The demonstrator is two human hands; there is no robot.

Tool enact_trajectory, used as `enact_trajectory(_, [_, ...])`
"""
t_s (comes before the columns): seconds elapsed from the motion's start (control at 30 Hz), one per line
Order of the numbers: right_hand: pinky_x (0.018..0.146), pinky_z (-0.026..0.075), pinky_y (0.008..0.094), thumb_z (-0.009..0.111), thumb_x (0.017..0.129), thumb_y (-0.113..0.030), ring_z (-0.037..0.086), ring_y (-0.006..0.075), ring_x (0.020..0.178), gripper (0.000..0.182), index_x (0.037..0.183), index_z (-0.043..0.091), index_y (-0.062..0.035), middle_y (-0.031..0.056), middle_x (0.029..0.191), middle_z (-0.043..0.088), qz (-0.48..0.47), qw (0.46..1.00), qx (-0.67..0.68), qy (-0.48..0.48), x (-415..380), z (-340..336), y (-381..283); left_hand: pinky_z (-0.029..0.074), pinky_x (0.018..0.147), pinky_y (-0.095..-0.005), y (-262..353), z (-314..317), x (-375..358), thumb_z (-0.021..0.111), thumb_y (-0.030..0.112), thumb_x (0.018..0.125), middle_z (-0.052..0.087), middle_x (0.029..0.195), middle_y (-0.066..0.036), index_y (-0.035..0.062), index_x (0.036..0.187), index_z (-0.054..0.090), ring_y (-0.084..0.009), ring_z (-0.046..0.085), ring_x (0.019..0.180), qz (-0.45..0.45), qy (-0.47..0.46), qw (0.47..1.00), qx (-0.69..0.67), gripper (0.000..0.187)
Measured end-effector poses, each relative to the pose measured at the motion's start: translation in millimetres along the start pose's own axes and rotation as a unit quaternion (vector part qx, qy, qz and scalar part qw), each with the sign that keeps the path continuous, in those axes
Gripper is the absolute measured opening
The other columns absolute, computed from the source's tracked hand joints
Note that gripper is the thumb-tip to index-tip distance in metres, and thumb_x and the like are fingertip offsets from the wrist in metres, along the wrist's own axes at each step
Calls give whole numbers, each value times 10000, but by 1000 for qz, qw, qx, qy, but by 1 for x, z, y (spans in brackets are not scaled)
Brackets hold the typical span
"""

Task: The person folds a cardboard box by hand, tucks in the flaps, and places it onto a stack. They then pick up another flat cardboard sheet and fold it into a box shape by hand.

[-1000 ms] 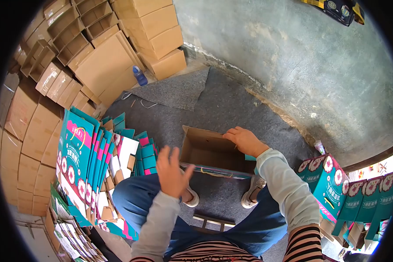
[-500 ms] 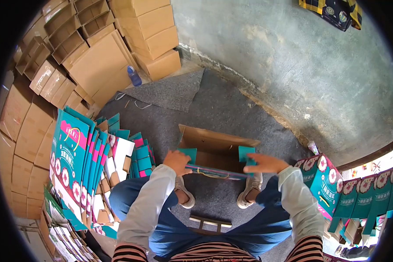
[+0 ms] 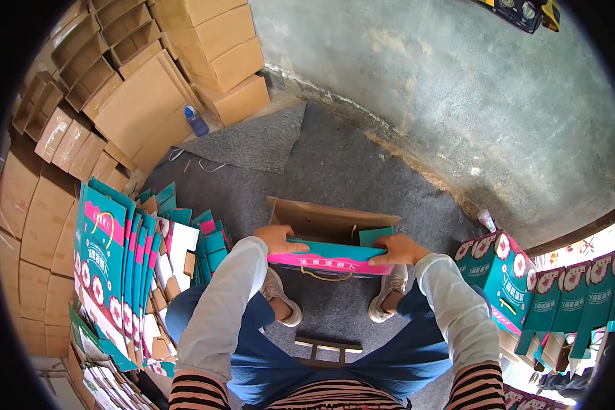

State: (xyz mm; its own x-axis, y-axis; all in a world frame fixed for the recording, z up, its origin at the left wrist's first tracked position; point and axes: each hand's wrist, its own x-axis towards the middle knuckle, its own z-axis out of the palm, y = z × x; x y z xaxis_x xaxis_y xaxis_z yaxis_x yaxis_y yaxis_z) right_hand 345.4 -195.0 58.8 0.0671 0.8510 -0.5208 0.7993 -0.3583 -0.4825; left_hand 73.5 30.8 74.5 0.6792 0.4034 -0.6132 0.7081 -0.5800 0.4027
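A cardboard carton point(image 3: 305, 224) stands with its top partly open between my feet, brown inside, its back flap raised. Its near side shows a teal edge, a pink band with white lettering and a yellow cord handle point(image 3: 326, 276). At the left end of that near edge, my left hand point(image 3: 275, 240) is closed on the carton. My right hand point(image 3: 398, 250) grips the right end, thumb toward me, beside a teal side flap point(image 3: 376, 236). The undersides of both hands are hidden.
Flattened teal and pink cartons point(image 3: 106, 266) stand in a stack at left. More printed cartons point(image 3: 506, 277) are at right. Brown boxes point(image 3: 229, 65) pile up at back left, near a blue bottle point(image 3: 196, 121). A low wooden stool point(image 3: 328, 346) is beneath me.
The carton's near edge has tilted so its pink lettered band shows. My right hand has moved in from spread fingers to a grip. The left side flap is now covered.
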Motion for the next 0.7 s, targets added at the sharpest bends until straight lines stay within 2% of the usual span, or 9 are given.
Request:
enact_trajectory(0.07, [889, 473, 399, 739, 687, -540, 620, 341, 1025, 682, 1134, 639, -35, 182, 1087, 660, 11, 999, 29, 43, 3, 1, 1, 416, 989, -415, 4, 1, -2, 642, 692, 711, 540, 1281, -227, -1, 1287, 500, -366, 542, 1163, 4, 71, 997, 23, 912])
enact_trajectory(0.2, [883, 476, 399, 751, 680, -516, 622, 338, 1024, 662, 1136, 640, -49, 179, 1083, 662, 24, 997, 60, 45, 9, 1, 8, 450, 941, -438, 5, 11, 0, 659, 670, 705, 530, 1265, -229, 5, 1288, 466, -396, 542, 1139, 11, 161, 985, 68, 905])
enact_trajectory(0.4, [874, 480, 410, 744, 692, -487, 626, 348, 1009, 622, 1132, 639, -59, 184, 1078, 661, 24, 994, 78, 72, 17, 6, 15, 499, 839, -424, -8, 27, 3, 684, 421, 792, 536, 1113, -172, 20, 1297, 457, -346, 574, 1026, 89, 292, 942, 141, 684])
enact_trajectory(0.5, [869, 480, 425, 728, 720, -472, 624, 364, 1001, 611, 1156, 601, -63, 190, 1063, 659, 24, 994, 49, 95, 20, 13, 12, 509, 809, -411, -19, 42, 6, 689, 359, 793, 530, 1070, -144, 31, 1315, 446, -310, 564, 1017, 89, 317, 916, 231, 663])
enact_trajectory(0.53, [867, 478, 430, 719, 734, -469, 621, 374, 999, 614, 1173, 577, -64, 196, 1054, 658, 21, 994, 45, 102, 20, 15, 11, 493, 852, -414, -22, 46, 7, 693, 372, 785, 517, 1181, -171, 44, 1359, 413, -330, 506, 1141, 60, 279, 931, 226, 719])
enact_trajectory(0.63, [847, 478, 452, 681, 784, -446, 620, 397, 970, 569, 1182, 511, -77, 207, 1006, 654, 21, 989, 34, 139, 17, 19, 9, 410, 978, -458, -15, 59, -2, 720, 447, 741, 449, 1327, -207, 55, 1404, 363, -355, 417, 1262, 32, 320, 905, 279, 849])
enact_trajectory(0.7, [835, 481, 462, 653, 819, -432, 620, 398, 961, 522, 1171, 483, -86, 204, 1000, 650, 19, 987, 19, 160, 14, 23, 9, 323, 1042, -491, 9, 57, -13, 749, 500, 686, 392, 1391, -222, 61, 1428, 327, -363, 353, 1316, 4, 246, 915, 320, 960])
